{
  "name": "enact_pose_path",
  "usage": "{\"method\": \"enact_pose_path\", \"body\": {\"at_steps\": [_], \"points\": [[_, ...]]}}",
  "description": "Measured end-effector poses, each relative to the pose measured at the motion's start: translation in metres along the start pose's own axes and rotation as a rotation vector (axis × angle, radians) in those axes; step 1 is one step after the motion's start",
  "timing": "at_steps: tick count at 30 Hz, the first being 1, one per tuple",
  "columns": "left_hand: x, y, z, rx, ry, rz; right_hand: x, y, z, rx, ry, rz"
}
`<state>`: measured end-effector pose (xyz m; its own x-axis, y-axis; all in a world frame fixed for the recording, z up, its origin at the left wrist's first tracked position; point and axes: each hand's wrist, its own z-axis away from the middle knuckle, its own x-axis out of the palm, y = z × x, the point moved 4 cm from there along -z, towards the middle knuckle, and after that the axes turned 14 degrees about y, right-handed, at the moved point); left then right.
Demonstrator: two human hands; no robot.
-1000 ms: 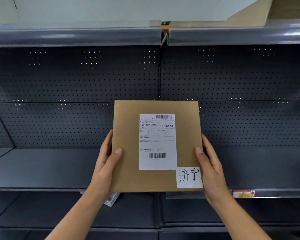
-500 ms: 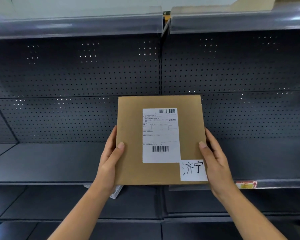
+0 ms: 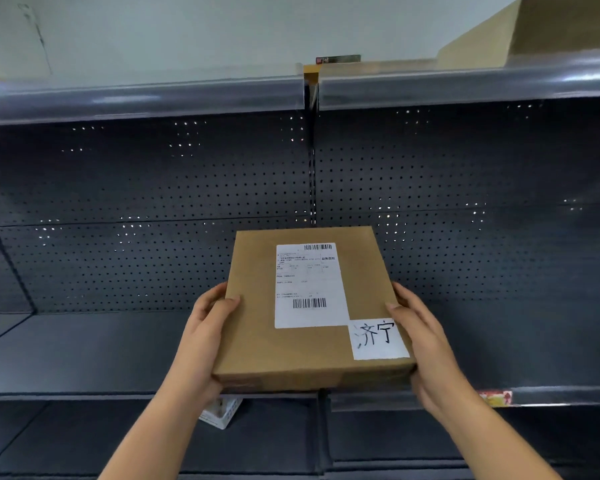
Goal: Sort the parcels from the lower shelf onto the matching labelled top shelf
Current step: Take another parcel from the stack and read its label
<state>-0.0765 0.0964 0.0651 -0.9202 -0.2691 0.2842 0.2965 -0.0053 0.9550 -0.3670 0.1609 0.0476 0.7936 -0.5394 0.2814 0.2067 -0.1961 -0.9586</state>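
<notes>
The person's left hand is clamping the left edge of a flat, square, brown cardboard parcel, thumb lying over the top face and the other fingers wrapped underneath, out of sight. Below that hand, on the lower dark shelf, a small white packet is peeking out, probably another item waiting its turn.

Between the two hands the parcel is being held off the shelves, tilted with its far edge raised, so its face is turned toward the person. That looks deliberate: the white printed shipping label and the white handwritten tag near the right hand are both readable this way, and the tag is what has to be matched to a shelf label.

The right hand is gripping the parcel's right edge just beside the tag, thumb on top without covering the writing, fingers curled under the near corner. Two hands on opposite edges are keeping the wide, thin box level and steady.

Above and to the right of this hand, a large tan cardboard box is sitting on the grey top shelf; a small label strip there is too blurred to read. I would guess the lift to that shelf is coming next.
</notes>
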Motion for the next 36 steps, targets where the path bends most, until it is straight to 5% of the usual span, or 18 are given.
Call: {"method": "enact_pose_path", "body": {"at_steps": [16,36], "points": [[-0.002,0.013,0.011,0.090,0.031,-0.116,0.018,-0.004,-0.006,0.059,-0.095,0.003],[-0.101,0.050,-0.001,0.097,0.013,-0.077,0.112,-0.002,0.060,-0.231,-0.092,0.048]]}}
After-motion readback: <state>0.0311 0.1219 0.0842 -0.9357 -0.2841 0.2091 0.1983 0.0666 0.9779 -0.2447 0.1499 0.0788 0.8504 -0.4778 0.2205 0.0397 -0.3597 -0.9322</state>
